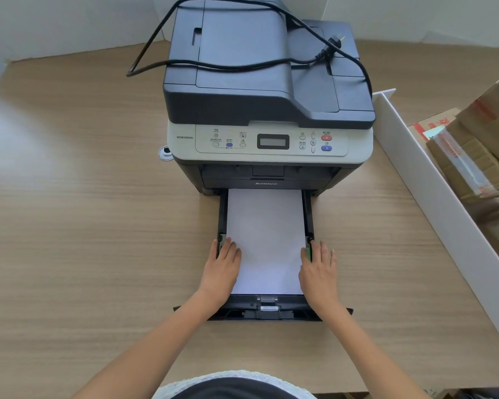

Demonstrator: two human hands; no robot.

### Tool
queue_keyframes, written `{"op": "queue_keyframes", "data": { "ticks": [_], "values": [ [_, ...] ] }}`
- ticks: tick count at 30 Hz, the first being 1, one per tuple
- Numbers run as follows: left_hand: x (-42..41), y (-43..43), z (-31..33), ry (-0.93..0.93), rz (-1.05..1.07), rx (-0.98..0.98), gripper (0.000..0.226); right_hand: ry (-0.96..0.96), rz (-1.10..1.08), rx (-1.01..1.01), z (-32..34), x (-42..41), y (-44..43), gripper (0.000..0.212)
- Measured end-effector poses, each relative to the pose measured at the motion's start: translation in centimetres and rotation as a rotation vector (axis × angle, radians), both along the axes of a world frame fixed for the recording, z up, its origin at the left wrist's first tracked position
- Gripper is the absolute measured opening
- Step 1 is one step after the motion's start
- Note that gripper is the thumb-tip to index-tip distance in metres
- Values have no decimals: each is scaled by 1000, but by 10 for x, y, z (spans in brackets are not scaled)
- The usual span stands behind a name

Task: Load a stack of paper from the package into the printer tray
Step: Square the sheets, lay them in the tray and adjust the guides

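A grey and black printer [268, 90] stands on the wooden table. Its black paper tray [283, 311] is pulled out toward me. A white paper stack [267, 240] lies flat inside the tray. My left hand [224, 264] rests flat on the stack's left edge, fingers together and pointing away from me, over the tray's left side guide. My right hand [319, 269] lies the same way on the stack's right edge, next to the green guide tab [308, 251]. Neither hand is curled around anything.
A black power cord with plug [333, 43] is draped over the printer's lid. A white partition [444, 197] runs along the table's right side, with brown cardboard boxes [478, 151] behind it. A round cable hole [166, 152] sits left of the printer.
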State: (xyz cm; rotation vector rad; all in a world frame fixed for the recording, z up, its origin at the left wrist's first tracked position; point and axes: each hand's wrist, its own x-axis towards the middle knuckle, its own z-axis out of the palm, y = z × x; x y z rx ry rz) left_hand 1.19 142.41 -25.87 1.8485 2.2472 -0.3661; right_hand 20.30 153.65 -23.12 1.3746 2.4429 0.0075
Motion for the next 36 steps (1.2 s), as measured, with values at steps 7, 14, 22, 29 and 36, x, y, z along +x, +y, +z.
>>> {"op": "queue_keyframes", "data": {
  "ticks": [7, 14, 22, 29, 36],
  "values": [
    [-18, 4, 10, -162, 266, 247, 50, 19, -103, -78, -7, -14, 31, 40],
    [-38, -3, 8, -786, 665, 295, 22, 59, -137, -105, -18, -15, 33, 35],
    [-35, 0, 11, -603, 596, 197, 31, -2, -113, -112, -10, -15, 36, 34],
    [-24, 8, 13, -188, 467, -30, 34, 109, -182, -111, -4, 0, 30, 29],
    [-17, 13, 19, -307, 528, -74, 23, 180, -191, -167, -11, 12, 19, 33]
  ]
}}
